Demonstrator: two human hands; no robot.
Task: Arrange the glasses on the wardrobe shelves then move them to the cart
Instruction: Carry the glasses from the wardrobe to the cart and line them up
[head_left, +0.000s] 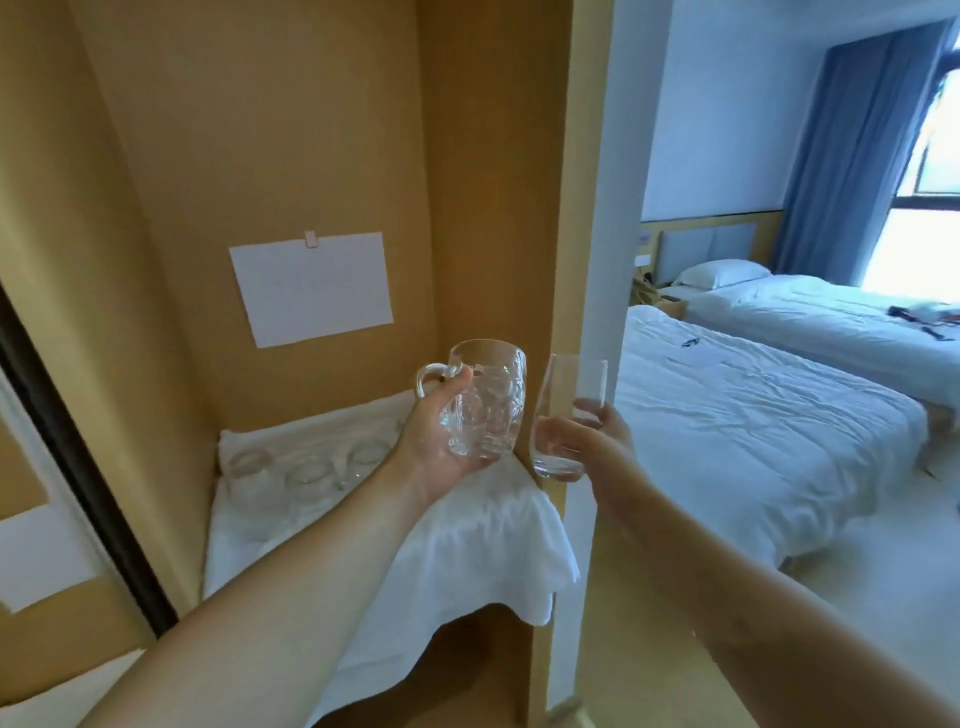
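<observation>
Left hand (441, 431) grips a clear dimpled glass mug with handle (480, 397); right hand (587, 434) grips a tall clear tumbler (569, 415). Both are raised above the white cloth-covered wardrobe shelf (467, 545), where more clear glasses (306, 473) stand.

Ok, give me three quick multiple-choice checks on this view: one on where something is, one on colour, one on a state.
1. Where do the remaining clear glasses stand?
A. On the white cloth over the wardrobe shelf
B. On the near bed
C. On the floor

2. What colour is the window curtain?
A. Red
B. Blue
C. Green

3. What is the left hand doing?
A. Hanging free
B. Pressing the white paper sheet
C. Gripping the clear dimpled glass mug with a handle

Answers:
1 A, they sit in a row on the white cloth.
2 B, blue folds hang beside the bright window.
3 C, its fingers wrap the glass mug, while the right hand holds a tall plain clear glass.
</observation>
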